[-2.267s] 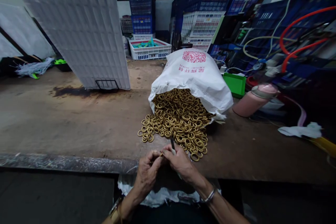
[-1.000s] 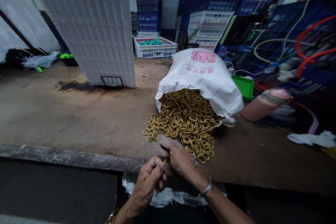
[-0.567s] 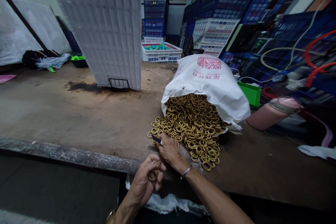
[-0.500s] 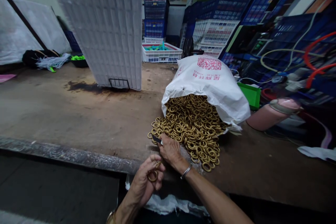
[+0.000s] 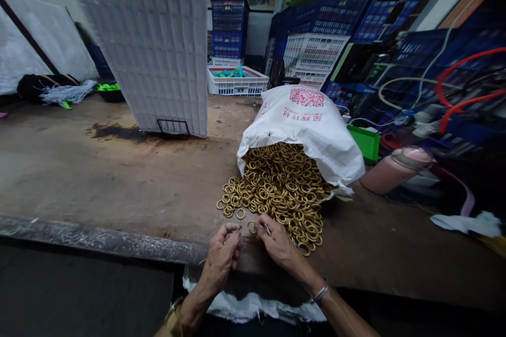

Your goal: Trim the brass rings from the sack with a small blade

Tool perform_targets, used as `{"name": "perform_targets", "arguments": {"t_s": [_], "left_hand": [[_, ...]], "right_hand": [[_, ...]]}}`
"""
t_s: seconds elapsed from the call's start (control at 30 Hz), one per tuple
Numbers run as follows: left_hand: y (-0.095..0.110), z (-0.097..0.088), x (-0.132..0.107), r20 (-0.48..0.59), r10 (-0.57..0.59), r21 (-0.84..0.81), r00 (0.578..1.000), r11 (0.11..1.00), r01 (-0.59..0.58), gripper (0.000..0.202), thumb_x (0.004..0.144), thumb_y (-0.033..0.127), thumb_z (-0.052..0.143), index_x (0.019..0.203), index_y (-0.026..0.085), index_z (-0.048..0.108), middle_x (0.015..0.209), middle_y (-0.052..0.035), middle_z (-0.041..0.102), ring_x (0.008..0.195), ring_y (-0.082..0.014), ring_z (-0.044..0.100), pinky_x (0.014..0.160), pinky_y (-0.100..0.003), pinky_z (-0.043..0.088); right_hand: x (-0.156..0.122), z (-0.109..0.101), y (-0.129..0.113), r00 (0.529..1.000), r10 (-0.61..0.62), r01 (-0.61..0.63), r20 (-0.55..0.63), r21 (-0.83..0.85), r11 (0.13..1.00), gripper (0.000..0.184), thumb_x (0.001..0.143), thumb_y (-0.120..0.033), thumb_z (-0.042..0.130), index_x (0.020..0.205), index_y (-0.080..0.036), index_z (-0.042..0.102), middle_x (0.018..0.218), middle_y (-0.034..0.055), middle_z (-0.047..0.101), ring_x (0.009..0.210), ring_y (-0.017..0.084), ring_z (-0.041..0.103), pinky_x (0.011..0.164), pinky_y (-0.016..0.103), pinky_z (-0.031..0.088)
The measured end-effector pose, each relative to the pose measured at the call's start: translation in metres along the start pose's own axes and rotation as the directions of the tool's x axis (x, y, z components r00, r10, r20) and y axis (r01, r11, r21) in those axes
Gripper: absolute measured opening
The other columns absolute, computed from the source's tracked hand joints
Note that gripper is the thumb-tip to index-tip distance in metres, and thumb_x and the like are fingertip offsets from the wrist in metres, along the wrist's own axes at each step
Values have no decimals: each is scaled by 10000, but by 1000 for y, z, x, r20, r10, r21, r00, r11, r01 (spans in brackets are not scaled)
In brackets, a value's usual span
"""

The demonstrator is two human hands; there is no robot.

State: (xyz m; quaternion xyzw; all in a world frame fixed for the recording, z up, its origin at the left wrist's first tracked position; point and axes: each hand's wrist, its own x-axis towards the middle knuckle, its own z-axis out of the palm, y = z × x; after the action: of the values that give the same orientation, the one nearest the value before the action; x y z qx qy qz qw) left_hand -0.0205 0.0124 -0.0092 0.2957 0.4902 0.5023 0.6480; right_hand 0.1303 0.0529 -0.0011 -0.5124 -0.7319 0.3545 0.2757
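A pile of brass-coloured rings (image 5: 272, 189) spills from the mouth of a white woven sack (image 5: 300, 121) onto the worktable. At the pile's near edge, my right hand (image 5: 279, 245) pinches one ring (image 5: 252, 227) between thumb and fingers. A small part of a slim tool (image 5: 267, 229) also shows in that hand; most of it is hidden. Facing it on the left, over the table's front edge, my left hand (image 5: 222, 254) is closed with its fingertips together. What it holds, if anything, cannot be made out. A single loose ring (image 5: 240, 214) lies just beyond the hands.
A tall white ribbed panel (image 5: 158, 52) stands on the worktable (image 5: 130, 184) at left. A pink bottle (image 5: 395, 168) and a green tray (image 5: 363, 143) are right of the sack. Behind are stacked crates (image 5: 316, 50) and a white basket (image 5: 237, 84) of turquoise pieces.
My right hand has drawn back toward me and now pinches a ring; the dark blade seen earlier is mostly hidden. The ring that hung in my left hand no longer shows there.
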Motion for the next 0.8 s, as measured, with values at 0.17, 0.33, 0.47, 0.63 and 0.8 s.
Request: {"name": "perform_targets", "arguments": {"t_s": [0.17, 0.33, 0.47, 0.63, 0.8], "left_hand": [[1, 13, 2, 94, 55, 134, 994, 989, -68, 242, 687, 373, 599, 747, 149, 530, 519, 53, 497, 431, -60, 428, 422, -165, 342], [-3, 18, 0, 46, 157, 178, 986, 970, -163, 217, 717, 359, 572, 655, 155, 539, 535, 43, 513, 471, -75, 442, 471, -176, 356], [-7, 17, -1, 61, 214, 212, 975, 952, -223, 210, 736, 357, 556, 687, 153, 571, 568, 20, 549, 523, -96, 476, 513, -187, 373], [-5, 18, -4, 69, 174, 216, 982, 959, -185, 192, 728, 342, 566, 691, 154, 561, 581, 22, 540, 505, -84, 452, 493, -180, 355], [-2, 19, -6, 54, 134, 251, 990, 957, -143, 237, 720, 377, 564, 639, 160, 514, 473, 66, 436, 388, -44, 317, 400, -167, 261]], "right_hand": [[-15, -5, -11, 998, 10, -15, 56, 84, 996, 256, 822, -375, 396, 647, -197, 454, 587, -36, 448, 565, 109, 403, 536, 222, 300], [-19, 5, -13, 970, 209, -241, 121, 410, 880, 353, 790, -514, 398, 649, -193, 441, 482, -59, 429, 418, 71, 339, 426, 199, 263], [-21, 18, -11, 914, 353, -397, 200, 620, 676, 380, 739, -582, 409, 724, -202, 415, 478, -87, 421, 316, 34, 209, 342, 180, 153], [-16, 16, -8, 937, 333, -329, 105, 581, 744, 278, 736, -458, 452, 651, -198, 403, 487, -78, 406, 366, 44, 260, 368, 183, 204], [-12, 5, -11, 976, 211, -182, -51, 332, 925, 189, 733, -321, 452, 605, -187, 413, 545, -58, 369, 521, 81, 351, 494, 198, 302]]}}
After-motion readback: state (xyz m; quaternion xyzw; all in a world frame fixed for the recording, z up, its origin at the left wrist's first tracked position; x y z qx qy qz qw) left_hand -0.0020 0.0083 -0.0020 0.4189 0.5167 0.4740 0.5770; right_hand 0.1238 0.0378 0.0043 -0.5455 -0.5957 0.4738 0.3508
